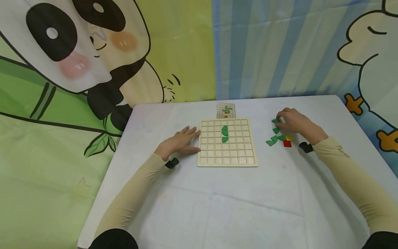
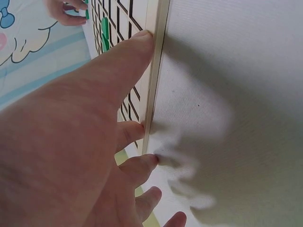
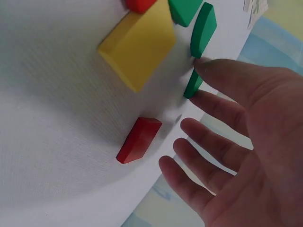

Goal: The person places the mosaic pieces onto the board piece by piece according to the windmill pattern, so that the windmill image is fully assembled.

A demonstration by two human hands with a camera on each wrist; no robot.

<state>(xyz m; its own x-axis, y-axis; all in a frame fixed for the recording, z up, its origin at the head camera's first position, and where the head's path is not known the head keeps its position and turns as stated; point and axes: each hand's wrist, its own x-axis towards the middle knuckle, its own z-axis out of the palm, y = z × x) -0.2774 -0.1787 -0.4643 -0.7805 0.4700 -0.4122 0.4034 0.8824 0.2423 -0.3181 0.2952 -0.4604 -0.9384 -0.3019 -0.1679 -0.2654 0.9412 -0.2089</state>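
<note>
Head: grid board (image 1: 227, 154) on the desk (image 1: 217, 207) is the reference. Left hand (image 1: 181, 141) at its left edge, fingers spread wide, thumb touching the edge. Three set green pieces (image 1: 225, 133) in its far-middle cells; pattern card (image 1: 226, 110) just off its far edge. Right hand (image 1: 292, 122) well right of the board, fingers narrow at the pinched green piece (image 1: 275, 121). Also right of the board, nearer side of that hand: loose green pieces (image 1: 274, 138), yellow piece (image 1: 290, 138), red piece (image 1: 287, 144).

Left wrist: thumb tip laid over the board's rim, index tip at the rim too, remaining fingers fanned along it.

Right wrist: thumb tip on one end of the pinched green piece, index tip on the other; other three fingers extended, spread. Another green piece just beyond the thumb tip. Second red piece (image 3: 139, 140) just off the extended fingertips, right of the board.
</note>
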